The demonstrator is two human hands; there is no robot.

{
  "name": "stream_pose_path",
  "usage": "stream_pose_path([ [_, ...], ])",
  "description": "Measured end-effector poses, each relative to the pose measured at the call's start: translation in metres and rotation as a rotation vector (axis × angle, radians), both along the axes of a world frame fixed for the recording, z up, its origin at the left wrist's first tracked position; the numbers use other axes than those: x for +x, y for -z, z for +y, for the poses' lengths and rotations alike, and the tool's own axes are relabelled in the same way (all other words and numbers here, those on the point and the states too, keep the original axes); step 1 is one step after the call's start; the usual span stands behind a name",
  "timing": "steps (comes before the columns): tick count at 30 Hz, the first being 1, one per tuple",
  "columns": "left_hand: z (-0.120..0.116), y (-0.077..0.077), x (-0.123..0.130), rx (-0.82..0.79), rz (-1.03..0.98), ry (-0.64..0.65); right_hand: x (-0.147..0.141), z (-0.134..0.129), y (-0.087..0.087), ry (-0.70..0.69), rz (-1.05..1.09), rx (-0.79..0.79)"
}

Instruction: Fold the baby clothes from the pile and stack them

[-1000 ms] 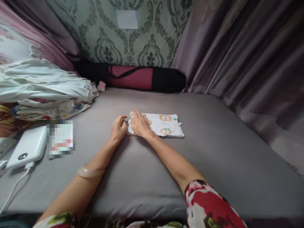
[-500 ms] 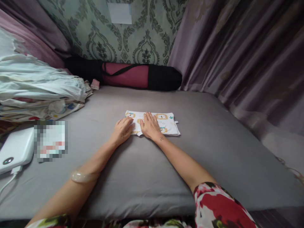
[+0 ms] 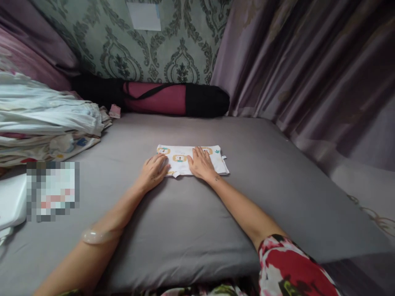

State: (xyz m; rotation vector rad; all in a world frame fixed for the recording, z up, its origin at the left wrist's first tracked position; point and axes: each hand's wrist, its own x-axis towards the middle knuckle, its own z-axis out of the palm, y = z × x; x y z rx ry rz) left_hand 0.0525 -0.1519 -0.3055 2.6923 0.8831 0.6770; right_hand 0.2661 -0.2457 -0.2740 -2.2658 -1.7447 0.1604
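Note:
A folded white cloth [image 3: 180, 164] printed with orange and green patterns lies flat on the grey bed sheet [image 3: 191, 213]. Small white tags stick out at its near edge and its right side. My left hand [image 3: 155, 169] rests over the cloth's left end, its fingers stretched out. Flat on the right half of the cloth lies my right hand [image 3: 202, 164], fingers extended and palm down. Both palms are hidden from view.
A pile of crumpled clothes [image 3: 46, 115] lies at the left. A long black and maroon bag [image 3: 154, 98] spans the back, by the wall. A white power bank [image 3: 12, 197] with a cable sits at the left edge, beside a blurred-out item [image 3: 57, 191]. Purple curtains [image 3: 277, 61] hang at the right.
My right hand has slid to the right across the cloth, uncovering more of its middle. My left hand stays at the left end. The view has shifted slightly right.

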Motion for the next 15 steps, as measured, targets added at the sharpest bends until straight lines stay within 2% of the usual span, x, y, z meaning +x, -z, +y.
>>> stream_pose_path([
  [6,0.000,-0.003,-0.003,-0.022,0.006,-0.030,0.018,-0.014,-0.023,0.043,0.056,-0.069],
  [9,-0.002,-0.005,-0.002,-0.042,0.029,-0.038,0.035,-0.021,-0.017,0.121,0.021,-0.082],
  [12,0.000,-0.004,-0.001,-0.046,0.013,-0.044,0.045,-0.021,-0.006,0.137,0.026,-0.099],
  [15,0.006,-0.001,-0.003,-0.052,-0.030,-0.032,0.055,-0.021,-0.011,0.135,0.101,-0.061],
])
